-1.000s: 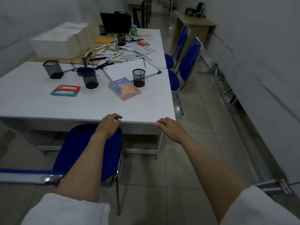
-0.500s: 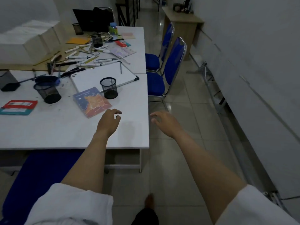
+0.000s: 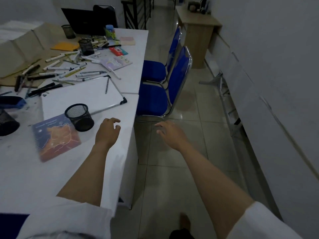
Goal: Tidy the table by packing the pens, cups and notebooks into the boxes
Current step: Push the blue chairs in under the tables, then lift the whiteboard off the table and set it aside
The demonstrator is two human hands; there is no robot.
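My left hand [image 3: 107, 131] hovers over the white table [image 3: 60, 169] near its right edge, fingers loosely curled, holding nothing. My right hand [image 3: 170, 133] hangs over the floor beside the table, fingers relaxed and empty. A black mesh cup [image 3: 79, 117] stands just left of my left hand, next to a spiral notebook [image 3: 55, 137] with an orange picture. Several pens and markers [image 3: 69, 73] lie scattered farther back. Another mesh cup [image 3: 86, 47] stands among them, a third [image 3: 68, 31] by the boxes, and a fourth [image 3: 6, 122] at the left edge. White boxes [image 3: 15, 42] sit at the far left.
A whiteboard [image 3: 81, 97] lies flat behind the near cup. Two blue chairs [image 3: 165, 87] stand along the table's right side. A lilac notebook [image 3: 117, 62], a red card [image 3: 118, 50] and a laptop [image 3: 82, 21] lie farther back. A wooden desk [image 3: 198, 26] stands against the right wall.
I have stepped forward and to the right along the table. Both hands moved forward; the left now floats over the table beside the mesh cup, the right stays off the table's edge.
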